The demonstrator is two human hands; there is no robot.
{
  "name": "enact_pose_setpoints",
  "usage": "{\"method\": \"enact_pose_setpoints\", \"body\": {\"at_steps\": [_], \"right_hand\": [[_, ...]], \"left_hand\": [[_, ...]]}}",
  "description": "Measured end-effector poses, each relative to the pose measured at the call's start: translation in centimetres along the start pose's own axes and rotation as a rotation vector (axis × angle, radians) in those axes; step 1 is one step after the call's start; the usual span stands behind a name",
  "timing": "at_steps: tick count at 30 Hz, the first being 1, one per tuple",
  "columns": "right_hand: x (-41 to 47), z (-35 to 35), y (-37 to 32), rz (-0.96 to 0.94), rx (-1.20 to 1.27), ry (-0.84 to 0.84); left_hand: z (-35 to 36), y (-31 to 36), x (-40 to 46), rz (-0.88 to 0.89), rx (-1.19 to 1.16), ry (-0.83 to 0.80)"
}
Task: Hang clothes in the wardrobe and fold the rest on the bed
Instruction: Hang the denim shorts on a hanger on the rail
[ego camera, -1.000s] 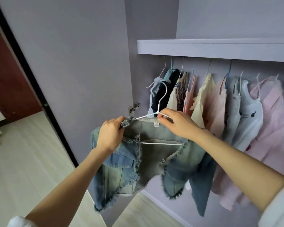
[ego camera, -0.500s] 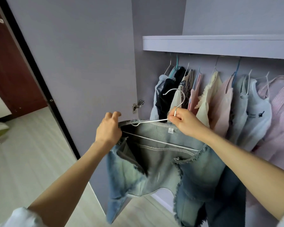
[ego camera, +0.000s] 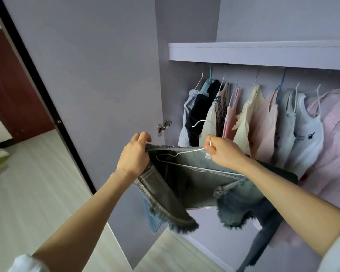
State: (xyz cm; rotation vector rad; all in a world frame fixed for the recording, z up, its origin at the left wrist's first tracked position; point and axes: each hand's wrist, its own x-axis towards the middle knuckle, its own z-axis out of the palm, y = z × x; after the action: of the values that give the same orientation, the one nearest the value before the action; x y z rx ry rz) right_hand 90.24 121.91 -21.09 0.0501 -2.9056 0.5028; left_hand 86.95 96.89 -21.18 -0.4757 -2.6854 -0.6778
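Denim jacket (ego camera: 194,185) now opened wider, L side.

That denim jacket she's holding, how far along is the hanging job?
Done: a row of hung clothes already fills the wardrobe under the shelf. In hand: the denim jacket sits on a white hanger; the right hand pinches its neck and the left hand grips the collar. Left: hooking it up. The bed is out of view.
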Motion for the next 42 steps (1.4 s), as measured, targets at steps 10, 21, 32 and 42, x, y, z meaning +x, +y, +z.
{"method": "enact_pose_setpoints", "body": {"at_steps": [10,21,32,42], "right_hand": [[0.0,-0.4,1.1,-0.037,0.406,0.146],[-1.1,-2.5,4.6,-0.016,0.358,0.199],[-2.0,-1.3,0.5,-0.091,0.422,0.095],[-5.7,-1.6,7.4,-0.047,0.179,0.363]], "left_hand": [[2.0,-2.4,-0.2,0.045,0.050,-0.317],[3.4,-3.5,0.2,-0.147,-0.165,-0.154],[3.8,5.1,-0.6,0.434,0.030,-0.166],[5.0,5.3,-0.1,0.177,-0.208,-0.005]]}}
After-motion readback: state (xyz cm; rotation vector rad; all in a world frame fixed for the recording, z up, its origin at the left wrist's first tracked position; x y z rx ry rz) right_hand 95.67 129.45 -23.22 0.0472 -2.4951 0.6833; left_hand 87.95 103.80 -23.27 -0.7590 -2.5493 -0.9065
